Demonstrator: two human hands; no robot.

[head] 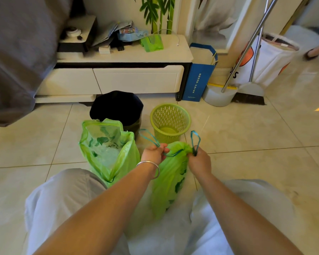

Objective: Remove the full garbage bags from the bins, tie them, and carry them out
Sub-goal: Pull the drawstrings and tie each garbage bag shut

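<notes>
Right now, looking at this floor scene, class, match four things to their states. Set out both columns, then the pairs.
Things:
1. green bag on the left
2. green bag between the hands
3. green basket
4. blue paper bag

States:
A. stands against the cabinet's end
B. mouth cinched shut
C. mouth gaping open
D. no liner inside

Pairs: 1-C, 2-B, 3-D, 4-A. The left hand and right hand each pinch a drawstring loop.

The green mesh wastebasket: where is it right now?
In the head view the green mesh wastebasket stands upright and unlined on the tiled floor at centre, right of the black bin, just beyond the bag being tied.
</notes>
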